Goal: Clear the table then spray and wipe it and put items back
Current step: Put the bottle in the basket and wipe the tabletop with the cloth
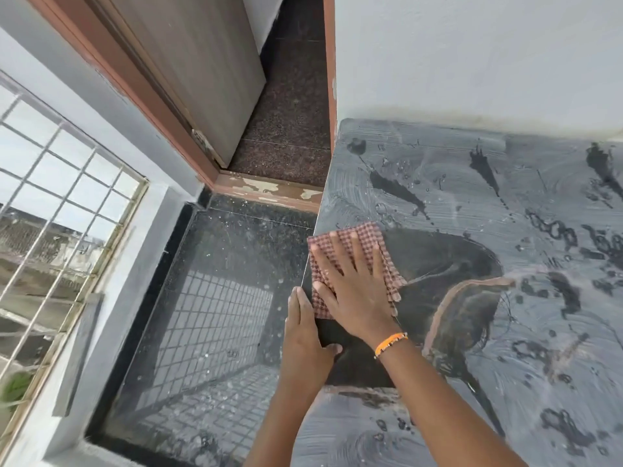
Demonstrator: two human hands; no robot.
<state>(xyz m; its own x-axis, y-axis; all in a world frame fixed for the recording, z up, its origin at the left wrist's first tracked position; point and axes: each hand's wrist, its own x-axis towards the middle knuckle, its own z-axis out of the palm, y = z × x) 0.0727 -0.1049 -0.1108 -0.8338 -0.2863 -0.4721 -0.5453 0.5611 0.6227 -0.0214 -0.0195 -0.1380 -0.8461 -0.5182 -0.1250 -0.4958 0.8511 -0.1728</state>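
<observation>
Right hand (350,291) lies flat, fingers spread, pressing a red-and-white checked cloth (354,244) onto the dark grey stone table (472,203) at its left edge. Left hand (305,335) grips that edge just beside the cloth, thumb on top. Table surface is wet and streaked. Orange bracelet (389,343) on the right wrist.

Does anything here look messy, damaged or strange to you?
The tabletop is streaked with wet smears and dark splashes, except for a dark wiped patch beside the checked cloth under the right hand. The left hand holds the table edge. The door threshold has chipped, peeling paint.
</observation>
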